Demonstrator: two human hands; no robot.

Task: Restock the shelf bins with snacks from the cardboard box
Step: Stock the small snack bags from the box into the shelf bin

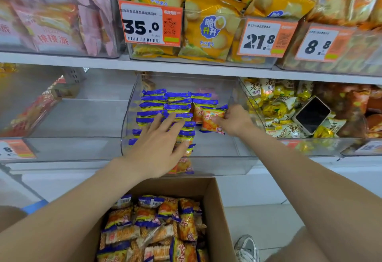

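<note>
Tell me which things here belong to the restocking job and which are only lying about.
Job: cardboard box, its snack packets, clear middle bin, stacked packets under the left hand, orange packet in the right hand.
Lying about: phone in the right bin, price tags, yellow crisp bags above, shoe.

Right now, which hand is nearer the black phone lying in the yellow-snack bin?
Right. The right hand, pinching an orange snack packet, is just left of the phone; the left hand lies farther left, on the stacked blue-edged packets.
</note>
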